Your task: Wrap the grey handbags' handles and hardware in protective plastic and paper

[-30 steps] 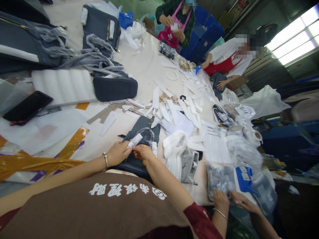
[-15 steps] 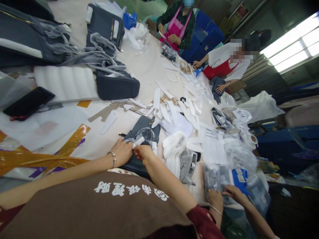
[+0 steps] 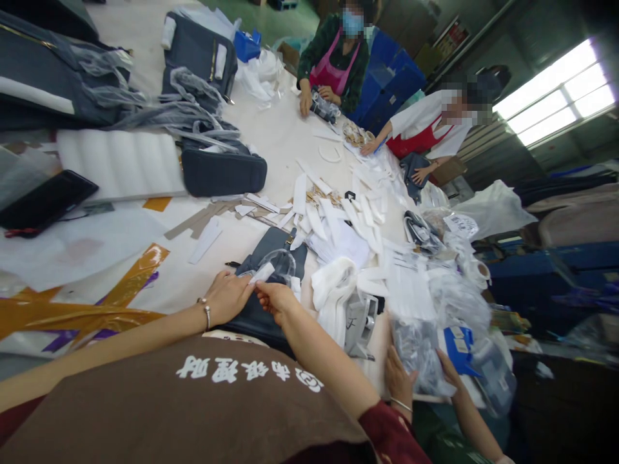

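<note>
Left hand (image 3: pixel 229 298) and right hand (image 3: pixel 276 299) both pinch the white wrap (image 3: pixel 262 275) over the bag (image 3: pixel 262 314), which lies beneath them and toward 1 o'clock; left should probably steady it while right draws the edge snug, uncreased.

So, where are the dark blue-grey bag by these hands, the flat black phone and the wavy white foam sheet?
Dark blue-grey bag (image 3: pixel 259 314): head view, its nearer panel.
Flat black phone (image 3: pixel 48 200): head view, its middle.
Wavy white foam sheet (image 3: pixel 120 165): head view, its ridged middle.
</note>
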A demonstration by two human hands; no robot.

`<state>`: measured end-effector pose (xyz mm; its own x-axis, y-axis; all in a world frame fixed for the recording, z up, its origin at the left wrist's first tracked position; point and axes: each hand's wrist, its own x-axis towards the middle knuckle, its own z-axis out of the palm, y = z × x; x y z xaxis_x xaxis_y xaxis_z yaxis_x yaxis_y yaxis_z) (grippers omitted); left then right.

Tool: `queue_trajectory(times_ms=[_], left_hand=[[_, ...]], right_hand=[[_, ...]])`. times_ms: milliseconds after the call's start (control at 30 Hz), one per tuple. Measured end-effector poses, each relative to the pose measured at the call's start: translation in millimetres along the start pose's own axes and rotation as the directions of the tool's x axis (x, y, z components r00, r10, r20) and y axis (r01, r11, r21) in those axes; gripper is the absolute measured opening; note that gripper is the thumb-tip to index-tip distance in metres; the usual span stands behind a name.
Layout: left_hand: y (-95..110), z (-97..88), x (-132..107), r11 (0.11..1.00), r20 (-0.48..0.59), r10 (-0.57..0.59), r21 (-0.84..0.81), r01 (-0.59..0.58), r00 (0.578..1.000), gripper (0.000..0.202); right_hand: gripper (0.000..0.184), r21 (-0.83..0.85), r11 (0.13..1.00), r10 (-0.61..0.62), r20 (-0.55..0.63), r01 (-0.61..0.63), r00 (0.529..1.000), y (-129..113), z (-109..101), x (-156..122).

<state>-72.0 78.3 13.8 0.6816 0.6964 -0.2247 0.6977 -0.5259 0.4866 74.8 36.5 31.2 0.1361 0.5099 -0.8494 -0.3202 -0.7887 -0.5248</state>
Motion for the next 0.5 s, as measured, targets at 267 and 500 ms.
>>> queue_trajectory(times_ms=[267,500], left_hand=[[-3.8,6.5,1.7,0.982,0.058,-0.068,-0.175,0.078,0.996,0.043],[4.2,-5.5,3.7,0.912,0.198,-0.242,-0.286,0.292,0.95,0.041]], right_hand=[[0.01,0.453,0.885,0.047,0.148,-0.11,0.988,22.1,5.6,11.3],[0.006,0.556,0.831,-0.022,0.027,0.003,0.999,31.1,20.5,25.8]])
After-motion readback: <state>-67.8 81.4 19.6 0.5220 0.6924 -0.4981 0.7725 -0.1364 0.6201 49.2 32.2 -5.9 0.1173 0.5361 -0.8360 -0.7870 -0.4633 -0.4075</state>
